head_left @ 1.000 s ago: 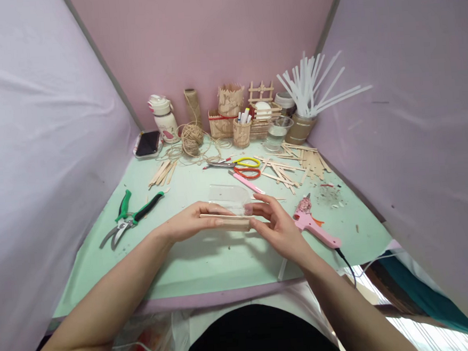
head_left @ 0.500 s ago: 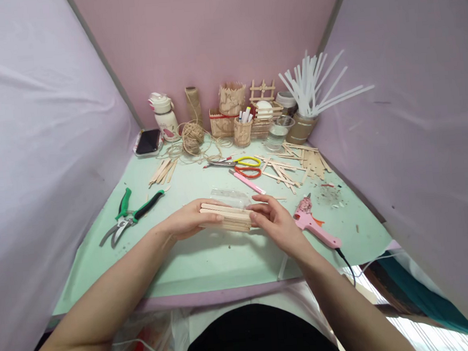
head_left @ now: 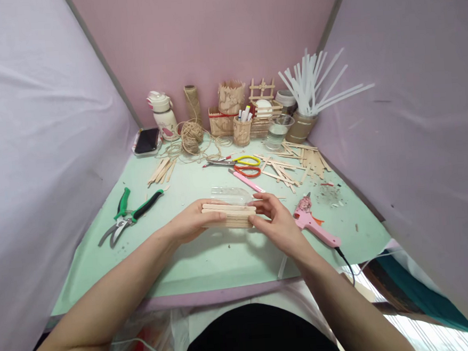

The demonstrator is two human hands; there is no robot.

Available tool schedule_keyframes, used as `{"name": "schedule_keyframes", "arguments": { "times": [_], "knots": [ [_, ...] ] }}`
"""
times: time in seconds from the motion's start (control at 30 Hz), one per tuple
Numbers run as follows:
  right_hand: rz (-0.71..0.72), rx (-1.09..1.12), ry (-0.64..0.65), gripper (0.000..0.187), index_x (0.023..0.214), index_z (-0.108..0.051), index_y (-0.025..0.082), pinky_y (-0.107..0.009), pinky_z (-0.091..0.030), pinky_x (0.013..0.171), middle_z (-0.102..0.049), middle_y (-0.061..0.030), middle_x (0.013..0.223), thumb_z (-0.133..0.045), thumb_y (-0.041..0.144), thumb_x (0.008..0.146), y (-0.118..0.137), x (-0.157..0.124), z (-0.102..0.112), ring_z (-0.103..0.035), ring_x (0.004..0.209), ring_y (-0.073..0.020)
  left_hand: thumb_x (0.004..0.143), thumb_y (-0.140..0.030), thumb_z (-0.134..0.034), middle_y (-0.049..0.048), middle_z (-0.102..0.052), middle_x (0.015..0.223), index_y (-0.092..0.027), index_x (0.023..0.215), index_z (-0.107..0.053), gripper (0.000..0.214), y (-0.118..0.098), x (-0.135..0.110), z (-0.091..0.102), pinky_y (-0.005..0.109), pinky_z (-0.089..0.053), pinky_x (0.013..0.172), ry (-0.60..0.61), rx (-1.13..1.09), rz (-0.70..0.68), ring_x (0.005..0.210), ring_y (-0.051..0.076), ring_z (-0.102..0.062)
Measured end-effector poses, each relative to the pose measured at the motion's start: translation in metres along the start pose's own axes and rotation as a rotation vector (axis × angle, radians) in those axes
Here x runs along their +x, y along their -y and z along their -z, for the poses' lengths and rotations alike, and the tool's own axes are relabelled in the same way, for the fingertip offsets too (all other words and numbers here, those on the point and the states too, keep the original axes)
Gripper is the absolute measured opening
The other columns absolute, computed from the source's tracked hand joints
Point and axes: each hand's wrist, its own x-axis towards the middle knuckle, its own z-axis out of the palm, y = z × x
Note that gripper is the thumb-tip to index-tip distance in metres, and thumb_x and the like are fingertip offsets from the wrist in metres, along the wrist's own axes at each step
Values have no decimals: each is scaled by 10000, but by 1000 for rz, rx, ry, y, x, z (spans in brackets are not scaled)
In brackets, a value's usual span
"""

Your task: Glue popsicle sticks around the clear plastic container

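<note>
Between my two hands is a clear plastic bottle piece (head_left: 230,195) with a row of wooden craft sticks (head_left: 230,210) lying lengthwise along its near side. My left hand (head_left: 195,219) grips the left end, thumb pressed across the sticks. At the right end, my right hand (head_left: 272,215) has its thumb on the sticks and its fingers behind the clear plastic. Whether every stick is fixed to the plastic cannot be seen. A pink glue gun (head_left: 313,226) lies just right of my right hand. Green-handled pruning shears (head_left: 127,212) rest to the left.
Scissors (head_left: 246,166) and a pink cutter (head_left: 247,181) lie beyond my hands. Loose craft sticks (head_left: 281,169) are spread at the right, more (head_left: 162,171) at the left. Behind stand a twine ball (head_left: 192,137), a cup of water (head_left: 278,133) and glue sticks (head_left: 310,90) in a holder.
The craft-stick piece has tilted slightly, so its row of sticks looks more level now. My hands keep hold at both ends and have shifted only a little.
</note>
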Motion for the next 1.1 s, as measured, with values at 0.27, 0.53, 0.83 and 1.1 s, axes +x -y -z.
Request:
{"name": "schedule_keyframes", "arguments": {
  "times": [0.27,0.53,0.83,1.1],
  "knots": [
    [11,3,-12,443,1120,-481,252,-393,-568,825,-653,-82,1138,-670,301,722,3,-2,-3,-630,1042,-219,740,-321,-763,138,-715,1161,-125,1083,-722,397,-2,-2,-1,371,-465,956,-57,58,18,1055,265,-659],
    [-8,55,-20,397,1104,-508,231,-393,-546,821,-652,-66,1065,-641,311,738,-1,4,-3,-630,985,-212,734,-274,-753,143,-678,1239,-135,1146,-691,439,-1,1,2,356,-487,940,-68,-140,96,1097,260,-645],
    [-6,-52,-80,385,1043,-552,199,-351,-507,767,-602,-23,899,-651,335,697,5,11,-4,-590,852,-186,685,-207,-767,100,-721,1147,-159,1108,-705,430,0,4,-2,286,-517,808,-108,-245,120,983,214,-670],
    [0,-22,-86,395,1029,-537,192,-297,-493,695,-582,1,845,-662,323,678,11,10,-6,-565,775,-152,675,-190,-750,78,-755,1025,-136,1008,-738,338,1,4,-10,289,-495,834,-183,-186,57,933,210,-674]
  ]
}}
